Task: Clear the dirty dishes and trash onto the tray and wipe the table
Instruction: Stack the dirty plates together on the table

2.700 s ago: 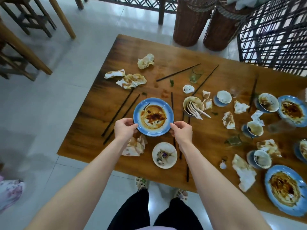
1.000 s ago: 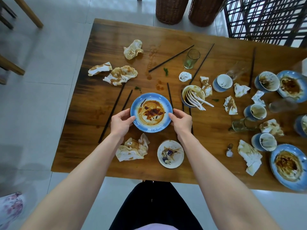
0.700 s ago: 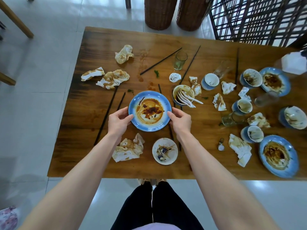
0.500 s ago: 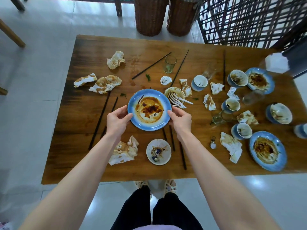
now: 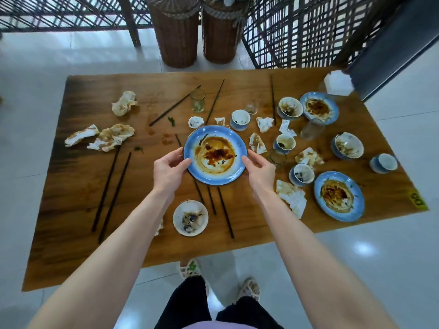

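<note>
Now both hands, left hand (image 5: 169, 172) and right hand (image 5: 259, 171), grip the sauce-smeared round blue plate (image 5: 215, 155) mid-frame above the wooden desk (image 5: 71, 210); no tray in view, so finding it likely comes next.

A restaurant dining room: a brown wooden table (image 5: 78, 186) strewn with sauce-stained blue plates (image 5: 339, 196), small cups (image 5: 240, 119) and dark chopsticks (image 5: 115, 197), a yellow sticker (image 5: 418, 200) on its right corner, dark lattice screens (image 5: 297, 32) across the frame's top.

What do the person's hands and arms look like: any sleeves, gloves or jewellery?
The left hand and right hand are bare: no gloves, rings, watch or bracelets show. The forearms are uncovered up to the frame edge, no sleeve in view. Below are black trousers and a lilac top's hem.
</note>
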